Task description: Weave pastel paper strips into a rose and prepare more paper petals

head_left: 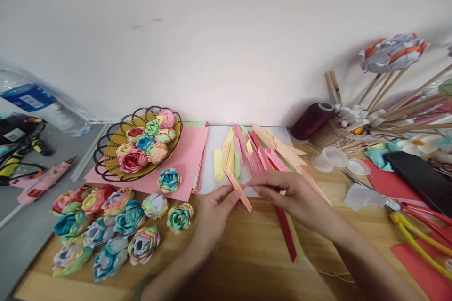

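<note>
My left hand [218, 211] pinches a folded paper strip [239, 192], peach with a red edge, between thumb and fingers. Just to its right is my right hand [287, 195], fingers bent and thumb close to the fingertips; whether anything small sits between them I cannot make out. Beyond both hands a pile of folded paper strips [259, 153] in pink, yellow, peach and green lies on a white sheet [208, 160]. A dark red strip [285, 235] and a green one stick out toward me from under my right hand.
Left stands a woven basket [111, 153] of paper flowers, on pink paper [189, 150]. More paper flowers [130, 218] cluster in front. A pink glue gun [45, 181] and bottle [35, 101] lie far left. At right are a thread spool [312, 120], scissors [423, 230] and a black phone-like object [420, 181].
</note>
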`<act>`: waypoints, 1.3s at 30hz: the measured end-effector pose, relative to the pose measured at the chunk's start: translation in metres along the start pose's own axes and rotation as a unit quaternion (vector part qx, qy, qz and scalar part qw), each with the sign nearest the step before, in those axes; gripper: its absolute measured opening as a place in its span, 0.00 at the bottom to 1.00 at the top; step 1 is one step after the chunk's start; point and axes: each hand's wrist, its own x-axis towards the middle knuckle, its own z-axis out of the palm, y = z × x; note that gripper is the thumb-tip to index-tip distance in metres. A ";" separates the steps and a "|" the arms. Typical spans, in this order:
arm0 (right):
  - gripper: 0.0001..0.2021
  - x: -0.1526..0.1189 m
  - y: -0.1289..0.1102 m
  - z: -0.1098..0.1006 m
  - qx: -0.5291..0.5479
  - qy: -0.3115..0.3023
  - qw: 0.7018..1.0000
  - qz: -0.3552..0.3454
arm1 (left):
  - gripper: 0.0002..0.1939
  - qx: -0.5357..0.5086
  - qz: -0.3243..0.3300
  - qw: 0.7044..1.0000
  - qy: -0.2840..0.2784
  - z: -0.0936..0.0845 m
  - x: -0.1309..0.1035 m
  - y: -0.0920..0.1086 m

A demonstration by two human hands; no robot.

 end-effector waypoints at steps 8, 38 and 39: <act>0.14 0.007 0.002 -0.034 -0.019 0.115 0.991 0.066 | 0.19 -0.076 -0.032 0.996 0.034 0.002 -0.001 0.000; 0.12 0.074 -0.003 0.044 -0.385 0.041 0.915 0.114 | 0.15 -0.233 0.043 0.958 0.164 0.000 0.001 0.008; 0.11 0.075 -0.002 0.044 -0.381 0.038 0.916 0.121 | 0.15 -0.233 0.043 0.958 0.160 0.001 0.001 0.008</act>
